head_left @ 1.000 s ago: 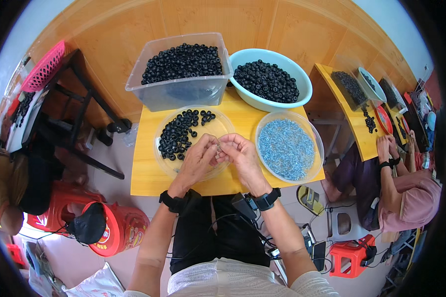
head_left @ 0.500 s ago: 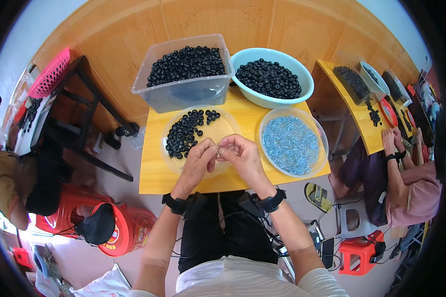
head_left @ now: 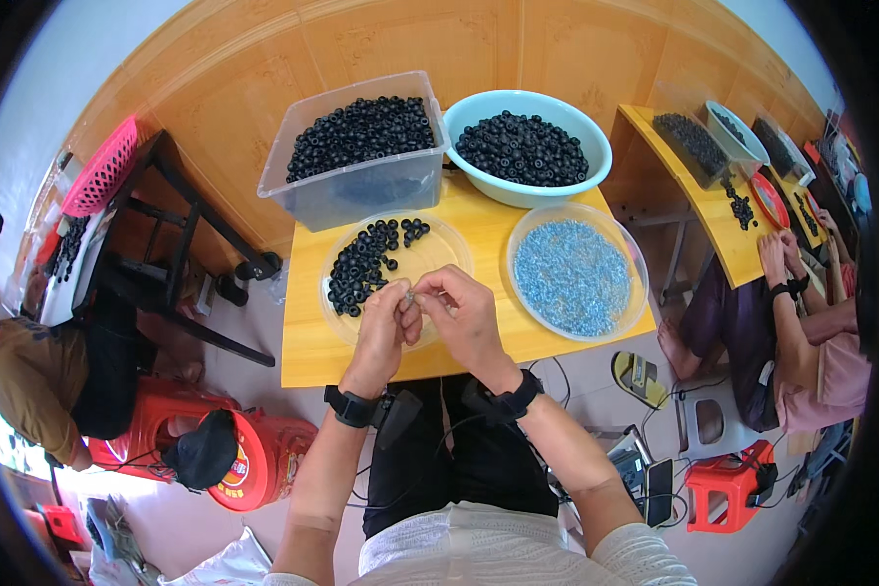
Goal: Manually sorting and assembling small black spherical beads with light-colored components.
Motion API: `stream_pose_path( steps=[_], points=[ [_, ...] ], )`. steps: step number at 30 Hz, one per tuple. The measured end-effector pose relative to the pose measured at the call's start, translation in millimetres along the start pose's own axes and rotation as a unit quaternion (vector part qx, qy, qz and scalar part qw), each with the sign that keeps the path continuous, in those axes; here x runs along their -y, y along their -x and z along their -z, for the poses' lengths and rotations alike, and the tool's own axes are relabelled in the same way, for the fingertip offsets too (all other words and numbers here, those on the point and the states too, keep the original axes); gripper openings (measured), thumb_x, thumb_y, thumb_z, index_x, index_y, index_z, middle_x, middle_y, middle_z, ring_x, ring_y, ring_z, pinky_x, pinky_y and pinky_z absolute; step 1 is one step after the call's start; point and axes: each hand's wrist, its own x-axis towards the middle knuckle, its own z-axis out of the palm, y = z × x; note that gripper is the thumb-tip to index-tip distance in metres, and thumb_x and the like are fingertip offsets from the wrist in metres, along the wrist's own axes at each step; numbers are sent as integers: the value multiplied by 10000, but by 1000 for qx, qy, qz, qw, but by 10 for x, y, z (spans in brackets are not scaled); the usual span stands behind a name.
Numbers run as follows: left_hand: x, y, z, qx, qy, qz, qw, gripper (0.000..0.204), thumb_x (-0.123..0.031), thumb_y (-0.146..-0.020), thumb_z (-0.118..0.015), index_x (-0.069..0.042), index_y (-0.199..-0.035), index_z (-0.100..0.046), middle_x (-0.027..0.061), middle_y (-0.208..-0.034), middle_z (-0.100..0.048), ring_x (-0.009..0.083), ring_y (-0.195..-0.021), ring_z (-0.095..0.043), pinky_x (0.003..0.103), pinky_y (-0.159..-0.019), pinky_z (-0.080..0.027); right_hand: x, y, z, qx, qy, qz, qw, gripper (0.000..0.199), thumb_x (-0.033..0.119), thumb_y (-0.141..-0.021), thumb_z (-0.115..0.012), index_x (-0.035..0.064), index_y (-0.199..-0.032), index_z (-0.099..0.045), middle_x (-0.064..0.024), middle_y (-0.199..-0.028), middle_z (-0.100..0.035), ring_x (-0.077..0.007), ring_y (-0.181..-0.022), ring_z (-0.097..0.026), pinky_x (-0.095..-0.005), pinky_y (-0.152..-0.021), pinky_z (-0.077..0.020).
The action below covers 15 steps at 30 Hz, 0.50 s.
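My left hand [head_left: 385, 327] and my right hand [head_left: 461, 311] meet over the front of a round clear tray [head_left: 451, 256]. Thumb and fingers are pinched on both, tip to tip, at something tiny and greyish that I cannot make out. Small black round pieces with a hole in the middle [head_left: 354, 269] lie in the left part of that tray. To the right of my hands stands a second clear round tray [head_left: 639, 298], full of small, shiny, light-blue see-through pieces [head_left: 571, 275].
Behind the trays stand a clear plastic bin [head_left: 361, 195] and a light-blue basin [head_left: 518, 192], both heaped with black pieces. The yellow table [head_left: 308, 342] ends just before my lap. Other people sit at both sides; a red stool [head_left: 728, 488] stands at right.
My fingertips have shifted slightly left, and the right hand's fingers are bent more steeply. The whole view has turned a little. At the left, another person shows more.
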Motion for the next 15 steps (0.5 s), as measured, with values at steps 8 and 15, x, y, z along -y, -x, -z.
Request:
stream_pose_path(
  steps=[8, 15],
  points=[
    [31, 19, 28, -20, -35, 25, 999, 330, -306, -895, -479, -125, -635, -386, -15, -510, -358, 107, -439, -365, 219, -417, -299, -36, 15, -16, -12, 65, -6, 998, 146, -59, -777, -566, -23, -913, -529, -89, -783, -557, -152, -703, -577, -252, -629, -462],
    [79, -47, 162, -2, 44, 84, 996, 361, -340, -901, -467, -125, -625, -379, -13, -502, -353, 123, -428, -374, 245, -409, -299, -97, -32, -50, 6, 227, 162, 960, 155, -55, -773, -521, -8, -918, -490, -145, -799, -530, -293, -730, -551, -336, -632, -451]
  ],
)
